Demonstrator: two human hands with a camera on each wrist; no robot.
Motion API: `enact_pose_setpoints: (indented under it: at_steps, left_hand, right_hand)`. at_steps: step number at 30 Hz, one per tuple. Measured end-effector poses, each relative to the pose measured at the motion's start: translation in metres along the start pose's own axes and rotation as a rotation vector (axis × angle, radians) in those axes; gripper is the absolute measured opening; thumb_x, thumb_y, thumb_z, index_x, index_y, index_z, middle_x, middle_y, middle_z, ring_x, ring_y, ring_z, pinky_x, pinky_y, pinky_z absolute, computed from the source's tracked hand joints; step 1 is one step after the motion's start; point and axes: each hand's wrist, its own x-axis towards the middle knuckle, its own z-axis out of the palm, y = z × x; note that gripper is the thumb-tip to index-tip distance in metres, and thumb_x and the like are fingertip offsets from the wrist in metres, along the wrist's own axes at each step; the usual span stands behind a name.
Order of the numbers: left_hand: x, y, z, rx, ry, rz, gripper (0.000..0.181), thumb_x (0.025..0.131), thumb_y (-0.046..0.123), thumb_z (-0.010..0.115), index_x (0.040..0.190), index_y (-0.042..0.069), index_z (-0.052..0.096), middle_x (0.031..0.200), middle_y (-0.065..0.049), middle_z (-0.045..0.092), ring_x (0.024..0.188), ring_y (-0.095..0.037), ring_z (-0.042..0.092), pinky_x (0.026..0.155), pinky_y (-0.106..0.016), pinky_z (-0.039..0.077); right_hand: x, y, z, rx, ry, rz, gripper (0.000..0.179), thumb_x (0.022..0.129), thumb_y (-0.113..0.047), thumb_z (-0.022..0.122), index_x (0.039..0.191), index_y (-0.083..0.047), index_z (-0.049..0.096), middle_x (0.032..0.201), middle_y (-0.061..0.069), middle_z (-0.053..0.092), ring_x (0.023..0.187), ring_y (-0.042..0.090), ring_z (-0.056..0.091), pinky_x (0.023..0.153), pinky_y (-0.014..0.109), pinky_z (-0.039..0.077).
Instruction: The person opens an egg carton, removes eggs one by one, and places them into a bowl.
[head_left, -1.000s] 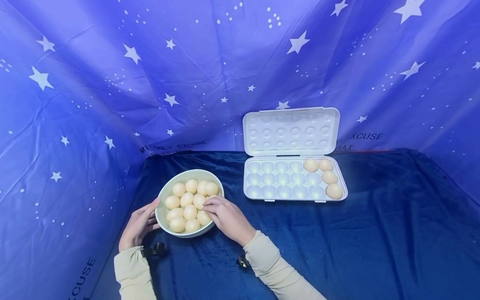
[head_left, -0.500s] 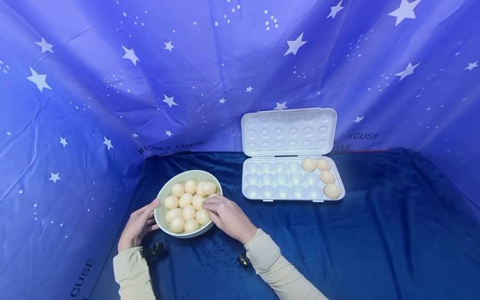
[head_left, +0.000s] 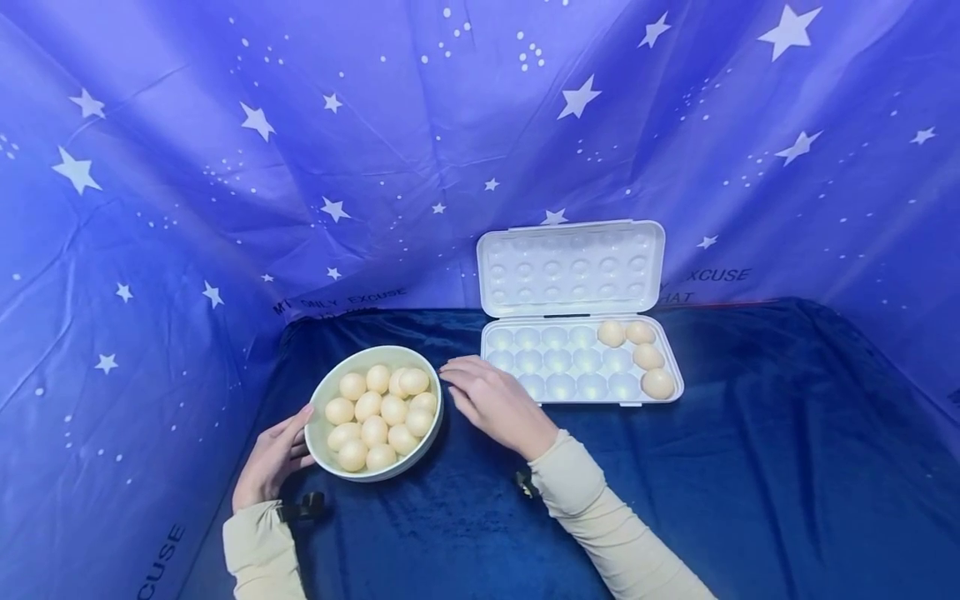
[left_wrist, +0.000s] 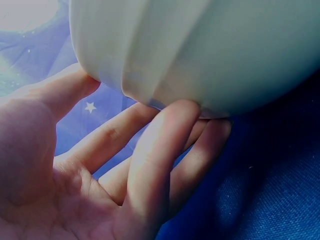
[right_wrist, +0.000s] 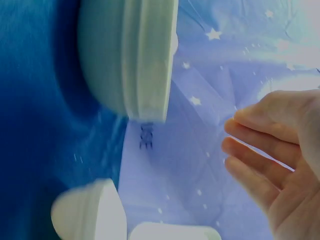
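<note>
A pale green bowl (head_left: pixel 320 431) full of cream-coloured eggs (head_left: pixel 374 430) stands at left on the dark blue cloth. My left hand (head_left: pixel 268 458) holds its left side, the thumb up near the rim. In the left wrist view, curled fingertips (left_wrist: pixel 187 107) reach beneath the bowl's lower edge. My right hand (head_left: pixel 498 404) hovers just right of the bowl, fingers fairly straight and nothing in them, as the right wrist view confirms. Behind that hand lies a white egg carton (head_left: pixel 581 400), lid raised; several eggs (head_left: pixel 657 383) fill cups at its right end.
The carton's upright lid (head_left: pixel 570 271) leans near the starry blue backdrop (head_left: pixel 420 125), which encloses the back and sides. Dark blue cloth (head_left: pixel 750 467) covers the table. Black wrist straps (head_left: pixel 303 507) sit at both cuffs.
My right hand has left the eggs at the bowl's right side and moved right, towards the carton, empty. Eggs it was covering now show. The left hand keeps its hold; the head view shifts slightly.
</note>
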Motion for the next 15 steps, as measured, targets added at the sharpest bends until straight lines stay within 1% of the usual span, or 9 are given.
enact_pose_setpoints:
  at_steps: [3, 7, 15]
  left_hand:
    - [0.001, -0.001, 0.0, -0.001, 0.003, -0.007, 0.073, 0.1, 0.048, 0.055, 0.148, -0.005, 0.038, 0.098, 0.003, 0.071, 0.084, -0.008, 0.07, 0.074, -0.028, 0.059]
    - [0.002, -0.002, 0.0, 0.011, 0.002, -0.004, 0.072, 0.1, 0.048, 0.055, 0.147, -0.005, 0.039, 0.098, 0.003, 0.071, 0.085, -0.007, 0.069, 0.074, -0.027, 0.059]
    - [0.003, 0.001, -0.001, 0.008, 0.01, -0.014, 0.072, 0.1, 0.048, 0.055, 0.147, -0.005, 0.038, 0.098, 0.003, 0.071, 0.084, -0.008, 0.07, 0.074, -0.028, 0.059]
  right_hand:
    - [-0.005, 0.013, -0.009, -0.014, 0.007, 0.02, 0.024, 0.094, -0.008, 0.064, 0.117, -0.002, 0.069, 0.12, 0.01, 0.069, 0.118, 0.023, 0.061, 0.104, 0.036, 0.048]
    - [-0.017, 0.033, -0.02, -0.022, 0.022, 0.076, 0.025, 0.094, -0.008, 0.064, 0.117, -0.002, 0.069, 0.118, 0.009, 0.069, 0.116, 0.024, 0.061, 0.101, 0.038, 0.05]
    - [-0.033, 0.078, -0.042, -0.015, 0.088, 0.249, 0.023, 0.093, -0.009, 0.066, 0.115, -0.001, 0.07, 0.119, 0.014, 0.068, 0.116, 0.031, 0.061, 0.101, 0.046, 0.049]
